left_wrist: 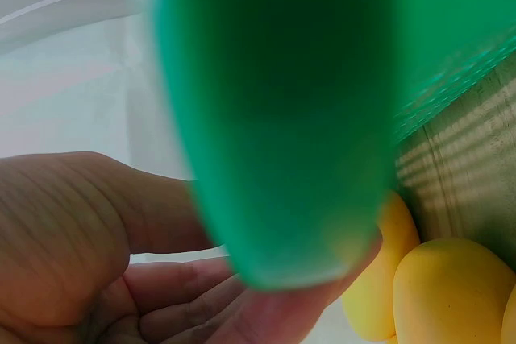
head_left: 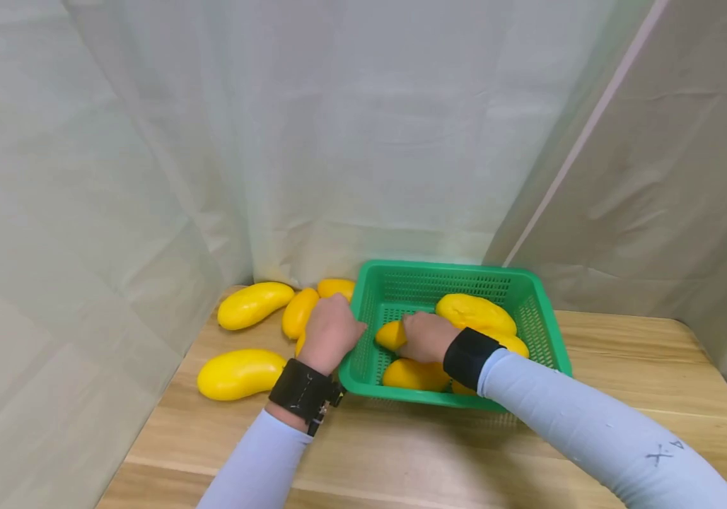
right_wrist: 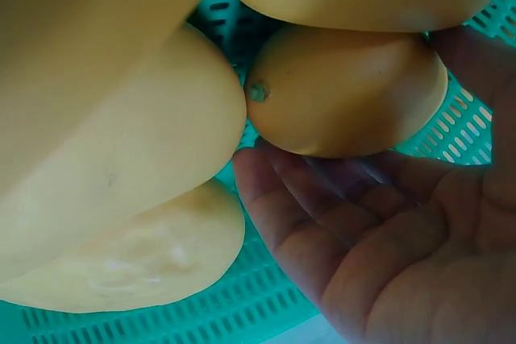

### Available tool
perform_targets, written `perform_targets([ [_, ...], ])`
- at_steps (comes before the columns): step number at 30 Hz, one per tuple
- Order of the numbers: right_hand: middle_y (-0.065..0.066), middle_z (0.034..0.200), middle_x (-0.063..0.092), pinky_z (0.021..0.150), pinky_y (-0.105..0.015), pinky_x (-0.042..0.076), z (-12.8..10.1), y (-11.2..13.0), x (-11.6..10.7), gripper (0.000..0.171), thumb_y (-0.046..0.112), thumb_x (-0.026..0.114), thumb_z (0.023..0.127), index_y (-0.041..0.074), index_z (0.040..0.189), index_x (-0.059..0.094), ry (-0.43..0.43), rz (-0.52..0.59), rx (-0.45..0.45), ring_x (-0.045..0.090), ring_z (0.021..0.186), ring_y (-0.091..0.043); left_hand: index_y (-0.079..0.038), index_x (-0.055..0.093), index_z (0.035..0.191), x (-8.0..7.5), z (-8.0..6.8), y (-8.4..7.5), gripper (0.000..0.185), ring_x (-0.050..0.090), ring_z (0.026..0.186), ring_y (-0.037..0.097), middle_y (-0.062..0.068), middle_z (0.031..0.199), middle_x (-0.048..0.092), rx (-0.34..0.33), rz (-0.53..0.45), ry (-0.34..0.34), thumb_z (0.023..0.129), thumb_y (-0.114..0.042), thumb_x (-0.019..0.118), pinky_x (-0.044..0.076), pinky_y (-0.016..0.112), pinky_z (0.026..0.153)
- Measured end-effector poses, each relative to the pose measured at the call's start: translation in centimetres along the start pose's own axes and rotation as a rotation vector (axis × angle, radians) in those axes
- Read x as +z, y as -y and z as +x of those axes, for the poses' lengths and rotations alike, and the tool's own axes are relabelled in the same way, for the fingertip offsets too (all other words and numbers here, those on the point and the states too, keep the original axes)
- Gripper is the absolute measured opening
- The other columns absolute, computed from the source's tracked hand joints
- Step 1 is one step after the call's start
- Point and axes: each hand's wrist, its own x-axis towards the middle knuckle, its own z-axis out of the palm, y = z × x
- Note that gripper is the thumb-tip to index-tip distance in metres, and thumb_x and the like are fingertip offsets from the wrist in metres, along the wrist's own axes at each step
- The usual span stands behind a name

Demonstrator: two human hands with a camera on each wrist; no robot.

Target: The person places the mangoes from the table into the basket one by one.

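Observation:
A green plastic basket (head_left: 455, 399) stands on the wooden table, holding several yellow mangoes. My left hand (head_left: 332, 331) grips the basket's left rim; in the left wrist view the thumb lies on one side of the green rim (left_wrist: 282, 199) and the fingers on the other. Inside the basket, my right hand (head_left: 427, 336) holds a small mango (head_left: 390, 335). Seen from the right wrist, the fingers pass along one side of this stemmed mango (right_wrist: 347, 90), with the thumb at its far end. Larger mangoes (right_wrist: 121, 151) crowd beside it.
Left of the basket, long mangoes (head_left: 242, 375) and smaller mangoes (head_left: 300, 313) lie on the table (head_left: 402, 459), some partly hidden by my left hand. Pale curtains (head_left: 370, 141) hang close behind the table and along both sides.

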Motion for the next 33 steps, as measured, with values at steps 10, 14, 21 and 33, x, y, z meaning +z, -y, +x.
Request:
perform_targets([
  [10,-0.015,0.133,0.051,0.093,-0.040,0.047,-1.0,-0.2,-1.7,0.072,0.045,0.061,0.083,0.001,0.136,0.041,-0.019,0.023,-0.007,0.053,0.112,-0.024,-0.001,0.059,0.081,-0.3,-0.1,0.0,0.028,0.058,0.051,0.017,0.009,0.065,0.060,0.007,-0.015,-0.014,0.075,-0.024,0.074,0.045,0.023,0.040],
  [14,-0.016,0.140,0.044,0.098,-0.044,0.045,-2.0,-0.8,-2.9,0.079,0.048,0.062,0.082,0.002,0.140,0.035,-0.067,0.050,0.003,0.046,0.126,-0.031,0.000,0.059,0.082,-0.4,0.0,0.1,0.029,0.058,0.052,0.018,0.010,0.066,0.060,-0.006,-0.024,-0.010,0.074,-0.024,0.075,0.045,0.023,0.040],
  [21,-0.023,0.140,0.042,0.095,-0.051,0.045,-4.3,-4.0,-4.3,0.078,0.044,0.062,0.084,-0.002,0.140,0.033,-0.204,0.092,0.092,0.046,0.124,-0.038,0.000,0.059,0.082,-0.3,0.2,0.3,0.029,0.058,0.051,0.017,0.010,0.066,0.060,-0.012,-0.027,-0.009,0.074,-0.024,0.075,0.045,0.023,0.039],
  [33,-0.035,0.136,0.039,0.098,-0.062,0.035,-8.6,-11.5,-4.4,0.078,0.043,0.055,0.089,-0.013,0.136,0.030,-0.302,0.186,0.240,0.038,0.123,-0.050,-0.001,0.058,0.082,-0.4,0.4,0.5,0.030,0.058,0.052,0.018,0.009,0.067,0.060,-0.016,-0.005,-0.008,0.074,-0.025,0.075,0.045,0.024,0.041],
])
